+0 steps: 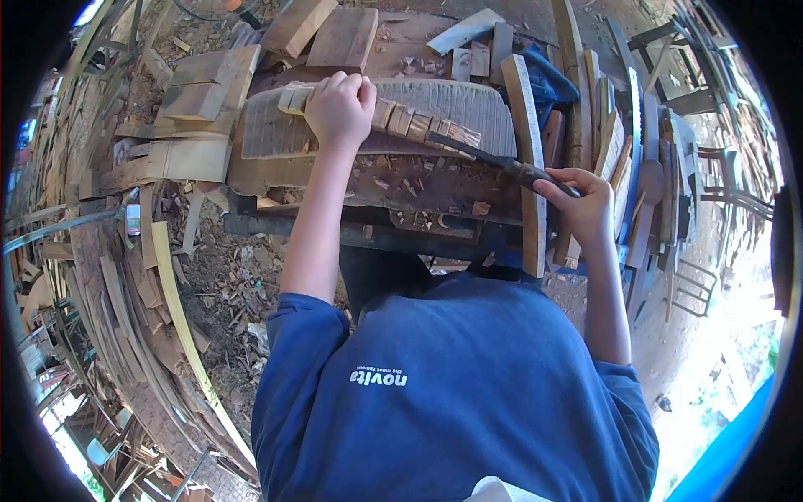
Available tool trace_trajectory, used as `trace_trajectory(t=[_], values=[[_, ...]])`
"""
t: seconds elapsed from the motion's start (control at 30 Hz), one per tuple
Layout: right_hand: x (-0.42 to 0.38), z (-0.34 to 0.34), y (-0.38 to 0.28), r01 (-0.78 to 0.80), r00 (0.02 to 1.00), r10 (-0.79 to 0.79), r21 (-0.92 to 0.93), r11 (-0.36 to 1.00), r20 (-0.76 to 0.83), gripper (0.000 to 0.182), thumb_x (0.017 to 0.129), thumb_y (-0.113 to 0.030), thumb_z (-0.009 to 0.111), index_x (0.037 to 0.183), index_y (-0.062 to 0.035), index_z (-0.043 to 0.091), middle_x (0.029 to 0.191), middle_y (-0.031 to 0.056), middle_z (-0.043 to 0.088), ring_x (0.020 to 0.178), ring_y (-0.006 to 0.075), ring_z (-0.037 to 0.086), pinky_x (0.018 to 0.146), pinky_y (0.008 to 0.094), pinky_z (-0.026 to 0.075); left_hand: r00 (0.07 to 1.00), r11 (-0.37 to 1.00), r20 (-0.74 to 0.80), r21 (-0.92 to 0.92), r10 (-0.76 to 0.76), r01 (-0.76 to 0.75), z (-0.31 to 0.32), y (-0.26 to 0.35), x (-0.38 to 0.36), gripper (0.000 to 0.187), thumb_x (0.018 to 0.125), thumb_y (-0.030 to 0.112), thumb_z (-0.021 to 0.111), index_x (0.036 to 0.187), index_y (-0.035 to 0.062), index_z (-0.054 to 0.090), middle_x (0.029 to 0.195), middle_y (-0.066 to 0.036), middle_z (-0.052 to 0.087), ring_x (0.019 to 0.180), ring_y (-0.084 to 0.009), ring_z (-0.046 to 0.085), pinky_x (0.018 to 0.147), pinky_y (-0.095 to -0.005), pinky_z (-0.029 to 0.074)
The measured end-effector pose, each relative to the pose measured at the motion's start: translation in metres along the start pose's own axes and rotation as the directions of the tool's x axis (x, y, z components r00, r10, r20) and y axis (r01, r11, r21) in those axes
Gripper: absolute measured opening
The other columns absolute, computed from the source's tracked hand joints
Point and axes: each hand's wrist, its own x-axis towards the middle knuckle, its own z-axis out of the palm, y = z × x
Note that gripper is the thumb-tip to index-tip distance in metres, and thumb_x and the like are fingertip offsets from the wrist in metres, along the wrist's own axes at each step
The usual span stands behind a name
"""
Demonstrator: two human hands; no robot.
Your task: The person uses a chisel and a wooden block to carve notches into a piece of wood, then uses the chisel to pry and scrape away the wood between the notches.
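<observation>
My left hand point(339, 109) is closed over the left end of a long, notched strip of wood point(418, 125) that lies across a ribbed wooden chopping block point(468, 100). My right hand point(585, 205) grips the dark handle of a machete-like knife point(502, 163). Its blade points left and its tip touches the right end of the strip. Both arms reach out from my blue shirt point(452, 385).
Cut planks and blocks point(343, 38) are stacked behind the chopping block. A curved slat point(529, 159) leans at the block's right. More slats and a saw blade point(633, 125) stand at far right. Wood chips point(226, 284) and bent strips point(171, 293) litter the ground at left.
</observation>
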Motion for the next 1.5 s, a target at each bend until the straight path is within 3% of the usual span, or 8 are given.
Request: trace_trajectory(t=[0.17,0.23,0.37,0.57,0.83,1.27,1.43,1.5], values=[[0.003,0.017,0.021,0.015,1.0,-0.015,0.056,0.998,0.008,0.04,0.078,-0.032,0.088,0.105,-0.0038,0.078,0.083,0.0055,0.073,0.075,0.011,0.064,0.072,0.0276,0.05,1.0,1.0,-0.012,0.008,0.006,-0.006,0.003,-0.001,-0.002,0.028,0.088,0.025,0.063,0.064,0.0112,0.057,0.068,-0.004,0.059,0.072,-0.0279,0.063,0.067,-0.0425,0.049],[0.001,0.03,0.007,-0.163,0.979,0.148,0.097,0.982,0.141,0.039,0.081,-0.032,0.086,0.107,-0.0046,0.078,0.082,0.0053,0.072,0.074,0.0098,0.063,0.069,0.0268,0.049,1.0,1.0,-0.025,0.0,0.016,-0.016,0.004,-0.002,-0.001,0.028,0.088,0.024,0.063,0.063,0.0113,0.057,0.068,-0.004,0.058,0.071,-0.0279,0.063,0.067,-0.0422,0.049],[0.005,0.068,0.001,-0.093,0.967,0.041,0.201,0.975,0.249,0.04,0.087,-0.03,0.082,0.114,-0.0019,0.075,0.076,-0.0007,0.067,0.069,0.0045,0.055,0.062,0.0198,0.041,0.999,1.0,-0.047,-0.009,0.028,-0.029,0.005,-0.005,-0.002,0.029,0.087,0.024,0.063,0.062,0.0113,0.056,0.067,-0.004,0.057,0.069,-0.0279,0.062,0.065,-0.0414,0.049],[-0.005,0.028,-0.008,0.181,0.969,-0.111,-0.324,0.929,0.222,0.047,0.095,-0.048,0.064,0.114,-0.006,0.073,0.09,0.0173,0.075,0.085,0.0326,0.073,0.077,0.0413,0.055,0.998,0.998,-0.055,-0.053,0.012,-0.015,0.003,-0.007,-0.002,0.029,0.086,0.023,0.064,0.061,0.0107,0.055,0.066,-0.005,0.056,0.067,-0.0282,0.061,0.063,-0.0414,0.048],[-0.021,-0.025,-0.05,0.267,0.963,-0.231,-0.394,0.879,0.138,0.038,0.095,-0.043,0.065,0.103,-0.0067,0.075,0.069,0.0114,0.07,0.063,0.0286,0.07,0.062,0.0366,0.053,0.997,0.999,-0.078,-0.053,-0.013,0.009,0.005,-0.006,-0.004,0.028,0.085,0.022,0.064,0.06,0.0115,0.057,0.064,-0.003,0.057,0.065,-0.0266,0.061,0.062,-0.0408,0.048],[-0.017,-0.019,-0.171,0.411,0.912,-0.228,-0.782,0.47,0.342,0.045,0.099,-0.045,0.059,0.077,-0.007,0.069,0.062,0.0139,0.064,0.06,0.035,0.067,0.061,0.0444,0.052,0.995,0.997,-0.09,-0.07,-0.034,0.028,0.002,-0.005,-0.006,0.023,0.082,0.021,0.068,0.062,0.014,0.059,0.066,-0.002,0.057,0.066,-0.0252,0.061,0.063,-0.0387,0.047],[-0.031,-0.004,-0.171,0.488,0.808,-0.409,-0.87,0.064,0.423,0.044,0.097,-0.051,0.06,0.079,-0.0105,0.062,0.056,0.0065,0.06,0.053,0.0225,0.066,0.049,0.0366,0.049,0.994,0.994,-0.077,-0.078,-0.077,0.071,0.003,-0.002,-0.005,0.027,0.088,0.024,0.064,0.065,0.012,0.057,0.068,-0.003,0.056,0.068,-0.0265,0.061,0.062,-0.0396,0.048],[-0.037,-0.003,-0.158,0.51,0.797,-0.418,-0.857,0.079,0.436,0.044,0.095,-0.053,0.062,0.081,-0.0105,0.062,0.057,0.006,0.06,0.053,0.0223,0.066,0.049,0.0362,0.049,0.994,0.993,-0.095,-0.11,-0.058,0.048,0.001,-0.002,-0.004,0.026,0.088,0.023,0.065,0.065,0.012,0.057,0.068,-0.003,0.056,0.067,-0.0268,0.06,0.062,-0.0393,0.048]])
